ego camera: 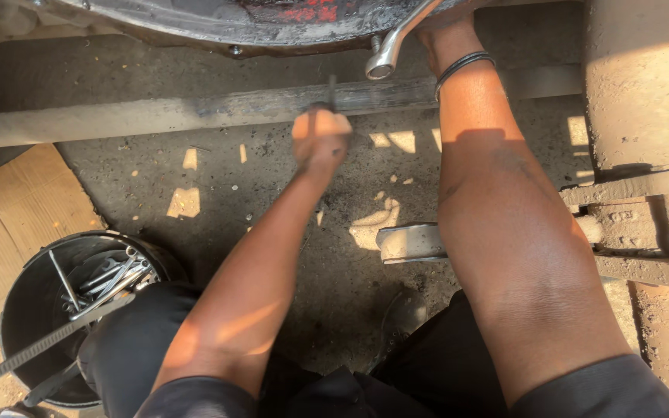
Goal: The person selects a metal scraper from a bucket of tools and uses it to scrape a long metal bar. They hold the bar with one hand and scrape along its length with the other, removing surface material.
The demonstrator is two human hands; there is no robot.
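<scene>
Gritty concrete floor (218, 178); left hand (319, 139) grips dark tool (332, 91), right hand hidden.

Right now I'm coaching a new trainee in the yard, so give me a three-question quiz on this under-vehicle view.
1. True or false: the left hand is empty.
2. Which hand is by the chrome wrench? A left, B right.
3. What holds the spare spanners?

Key:
1. False: its grip is closed on a thin dark tool at the grimy bar.
2. B, the right hand, mostly hidden at the top edge.
3. The black bucket, lower left.
</scene>
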